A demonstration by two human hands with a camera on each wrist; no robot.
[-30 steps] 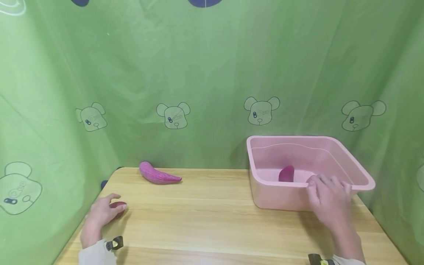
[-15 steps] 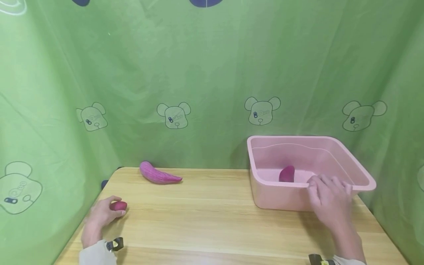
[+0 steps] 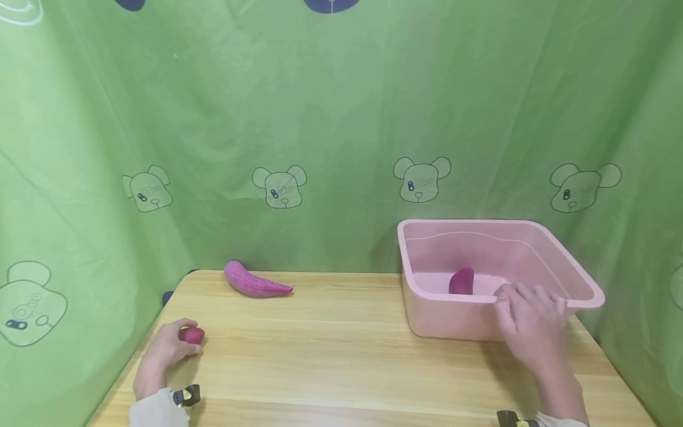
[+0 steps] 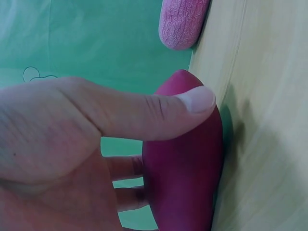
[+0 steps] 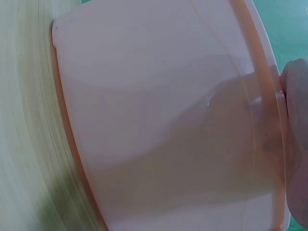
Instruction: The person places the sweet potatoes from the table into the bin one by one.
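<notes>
My left hand (image 3: 168, 344) is at the left side of the table, holding a smooth magenta sweet potato (image 3: 193, 335) between thumb and fingers. In the left wrist view the thumb crosses the sweet potato (image 4: 185, 168), and the other fingers reach behind it. It is at or just above the wood; I cannot tell which. At the right, my right hand (image 3: 533, 323) grips the front rim of a pink tub (image 3: 448, 317), fingers hooked over the edge. Inside the tub lies another magenta piece (image 3: 461, 281), partly hidden by the front wall.
Near the table's back edge lies a wrinkled, tapered purple vegetable (image 3: 256, 283), its thick end also in the left wrist view. A green curtain (image 3: 341, 136) with printed bear heads surrounds the back and sides of the wooden table (image 3: 331, 367).
The left hand has moved slightly towards the front. The sweet potato in it has turned and shows more of its side. The right hand and the tub have stayed in place.
</notes>
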